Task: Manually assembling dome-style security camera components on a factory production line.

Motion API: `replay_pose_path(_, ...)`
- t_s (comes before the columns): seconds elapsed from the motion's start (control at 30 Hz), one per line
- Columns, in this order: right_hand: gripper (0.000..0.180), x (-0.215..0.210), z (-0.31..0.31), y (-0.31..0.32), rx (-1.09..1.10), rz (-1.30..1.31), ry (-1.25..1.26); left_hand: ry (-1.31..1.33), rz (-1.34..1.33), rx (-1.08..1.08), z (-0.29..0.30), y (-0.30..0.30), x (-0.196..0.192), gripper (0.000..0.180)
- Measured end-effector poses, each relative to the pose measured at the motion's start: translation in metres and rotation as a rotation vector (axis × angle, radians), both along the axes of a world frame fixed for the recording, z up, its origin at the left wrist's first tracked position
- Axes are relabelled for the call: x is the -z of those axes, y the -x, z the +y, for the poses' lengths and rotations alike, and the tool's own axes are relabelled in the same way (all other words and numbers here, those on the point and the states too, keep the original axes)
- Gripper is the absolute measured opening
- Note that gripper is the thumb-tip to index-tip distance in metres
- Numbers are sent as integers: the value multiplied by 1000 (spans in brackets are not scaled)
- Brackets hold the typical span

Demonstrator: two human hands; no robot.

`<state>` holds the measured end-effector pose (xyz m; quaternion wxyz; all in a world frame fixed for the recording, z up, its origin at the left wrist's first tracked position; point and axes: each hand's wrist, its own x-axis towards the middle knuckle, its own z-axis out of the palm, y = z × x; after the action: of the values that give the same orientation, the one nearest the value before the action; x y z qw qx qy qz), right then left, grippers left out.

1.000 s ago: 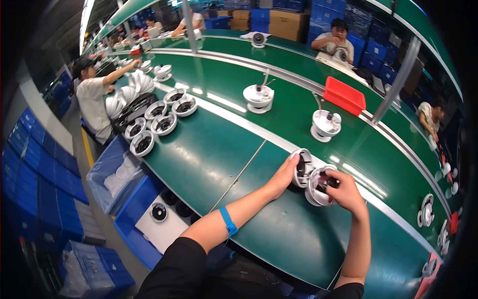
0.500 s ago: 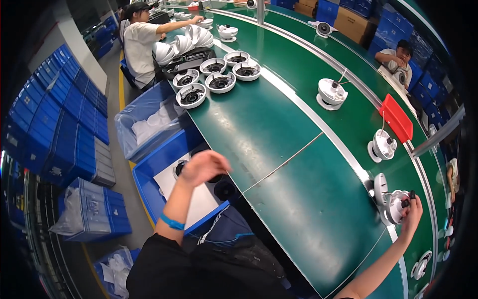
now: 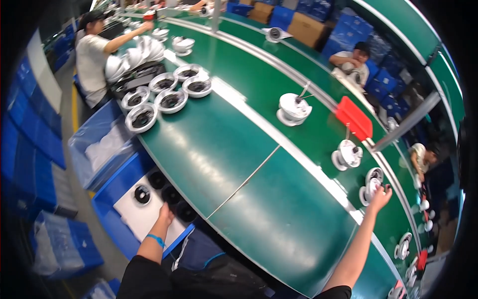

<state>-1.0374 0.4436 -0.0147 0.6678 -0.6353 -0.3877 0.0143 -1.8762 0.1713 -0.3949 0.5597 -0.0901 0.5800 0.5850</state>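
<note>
My right hand [image 3: 381,197] is stretched out over the green conveyor, its fingers closed on a white round camera housing [image 3: 369,188] with an open-looking, ring-shaped upper part. At the lower left my left hand [image 3: 166,214] reaches down into a blue bin [image 3: 113,185], beside several black round parts [image 3: 172,194] lying on a white sheet. The left fingers are partly hidden and blurred, so their grip does not show. A black round part with a pale centre [image 3: 142,195] lies on the same sheet.
Several white rings with black insides [image 3: 171,101] stand at the worktable's far left end. More white housings [image 3: 295,109] sit along the conveyor, near a red tray [image 3: 354,118]. A plastic-lined bin [image 3: 102,144] adjoins the blue bin. Co-workers sit at the far left and across the line.
My left hand has lowered from above the blue bin into it. My right hand, with the white housing, is now farther onto the conveyor from the metal rail. The whole view has turned rightward.
</note>
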Motion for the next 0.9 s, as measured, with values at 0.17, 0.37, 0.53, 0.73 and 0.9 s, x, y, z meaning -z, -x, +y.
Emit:
replay_pose_path(0.17,34,-33,49,39,-152,-63,104,114,272,-24,81,-69,-37,55)
replay_pose_path(0.37,52,-84,90,148,-395,362,141,206,861,74,88,-80,-69,35)
replay_pose_path(0.53,39,-111,69,164,-339,200,211,455,937,245,45,-32,-55,69)
replay_pose_path(0.73,38,-175,-67,125,-363,98,258,148,674,237,-9,25,-178,52)
replay_pose_path(0.9,28,-213,-151,136,-347,-36,513,-290,582,77,-40,62,-336,39)
